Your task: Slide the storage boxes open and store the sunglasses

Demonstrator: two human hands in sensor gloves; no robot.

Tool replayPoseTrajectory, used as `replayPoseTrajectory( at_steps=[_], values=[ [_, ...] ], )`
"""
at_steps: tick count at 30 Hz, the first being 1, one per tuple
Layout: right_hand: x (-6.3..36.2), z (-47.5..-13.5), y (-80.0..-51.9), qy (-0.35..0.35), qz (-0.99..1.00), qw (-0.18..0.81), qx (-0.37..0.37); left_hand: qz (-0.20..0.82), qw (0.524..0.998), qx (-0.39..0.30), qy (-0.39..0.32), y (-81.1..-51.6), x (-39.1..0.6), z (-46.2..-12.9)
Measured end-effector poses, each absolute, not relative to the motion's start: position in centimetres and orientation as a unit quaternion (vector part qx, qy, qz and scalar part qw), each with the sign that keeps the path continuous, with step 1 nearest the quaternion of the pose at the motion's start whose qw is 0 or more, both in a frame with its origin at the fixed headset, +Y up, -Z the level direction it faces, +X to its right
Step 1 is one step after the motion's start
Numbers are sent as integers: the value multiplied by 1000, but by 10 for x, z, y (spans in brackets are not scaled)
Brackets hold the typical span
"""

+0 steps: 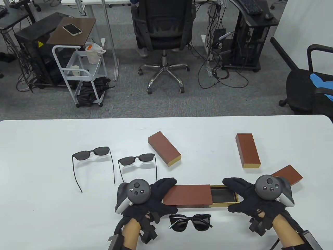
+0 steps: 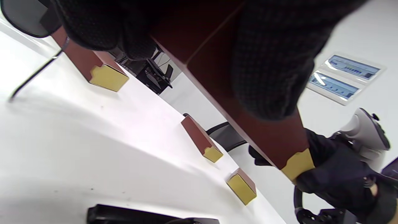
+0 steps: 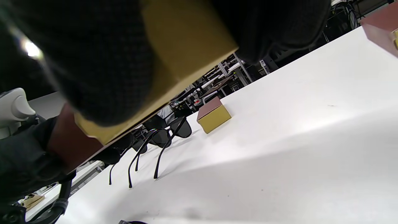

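A brown storage box lies near the table's front edge, slid partly open. My left hand [image 1: 163,193] grips the left end of its brown sleeve [image 1: 190,195]. My right hand [image 1: 232,195] grips the right end of the gold inner tray [image 1: 223,195], whose dark inside shows empty. In the left wrist view the sleeve [image 2: 217,71] runs down to the tray's gold end [image 2: 297,163]. Folded sunglasses [image 1: 191,222] lie just in front of the box. Two more sunglasses [image 1: 91,153] [image 1: 138,159] lie unfolded to the left.
Three shut brown boxes lie on the white table [image 1: 39,156]: one at the centre back [image 1: 164,151], one at the right back [image 1: 247,150], one behind my right hand [image 1: 287,175]. Beyond the far edge stand an office chair [image 1: 162,31] and a cart [image 1: 78,70].
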State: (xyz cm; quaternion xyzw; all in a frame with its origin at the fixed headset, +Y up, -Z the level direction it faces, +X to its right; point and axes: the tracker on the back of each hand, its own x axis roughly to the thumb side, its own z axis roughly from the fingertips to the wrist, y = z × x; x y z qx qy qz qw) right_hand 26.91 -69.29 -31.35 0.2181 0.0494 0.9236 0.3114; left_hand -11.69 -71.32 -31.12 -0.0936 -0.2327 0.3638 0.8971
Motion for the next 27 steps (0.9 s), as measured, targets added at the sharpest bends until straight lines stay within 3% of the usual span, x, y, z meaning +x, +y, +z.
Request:
replayPoseTrajectory(
  at_steps=[6, 10, 13, 16, 22, 27],
  values=[
    [277, -314, -690, 26, 916, 341, 210, 389, 892, -101, -206, -716, -121, -312],
    [281, -313, -686, 2, 908, 364, 207, 466, 861, -105, -172, -720, -126, -311],
    [282, -313, -684, -6, 901, 380, 208, 584, 799, -104, -95, -730, -127, -311],
    [282, -312, -682, -17, 898, 387, 209, 670, 723, -155, -62, -743, -125, -311],
    [280, -310, -682, -24, 889, 407, 207, 759, 606, -230, -53, -761, -117, -309],
    [273, -308, -688, -34, 891, 400, 213, 724, 666, -175, -31, -754, -122, -310]
  ],
)
